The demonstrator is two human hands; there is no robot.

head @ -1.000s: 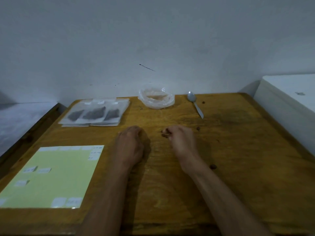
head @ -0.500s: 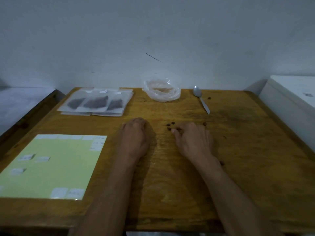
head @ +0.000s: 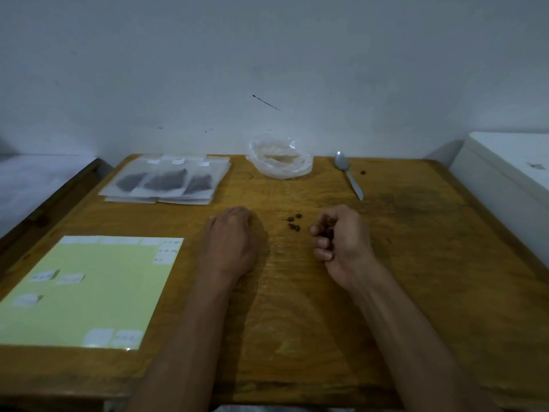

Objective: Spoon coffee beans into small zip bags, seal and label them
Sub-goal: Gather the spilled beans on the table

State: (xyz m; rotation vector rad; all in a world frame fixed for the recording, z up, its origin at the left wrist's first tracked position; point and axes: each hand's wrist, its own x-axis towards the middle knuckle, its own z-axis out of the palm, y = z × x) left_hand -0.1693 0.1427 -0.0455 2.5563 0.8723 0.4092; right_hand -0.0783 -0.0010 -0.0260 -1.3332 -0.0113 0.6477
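Brown beans (head: 326, 228) cupped in right hand (head: 341, 236); left hand (head: 230, 243) fisted (empty?).

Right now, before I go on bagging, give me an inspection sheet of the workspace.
Surface: wooden table, worn, dark stains.
Job's things: three filled zip bags with labels at far left, on a stack of more bags; clear plastic bag at far centre looks nearly empty; spoon lies right of it; label sheet near left, mostly peeled.
Clutter: loose beans between the hands; one stray bean beside the spoon.
Grippers: left hand rests curled, knuckles up, contents hidden; right hand cups beans.
Cables: nothing seen.
Surroundings: white wall; white box at right.
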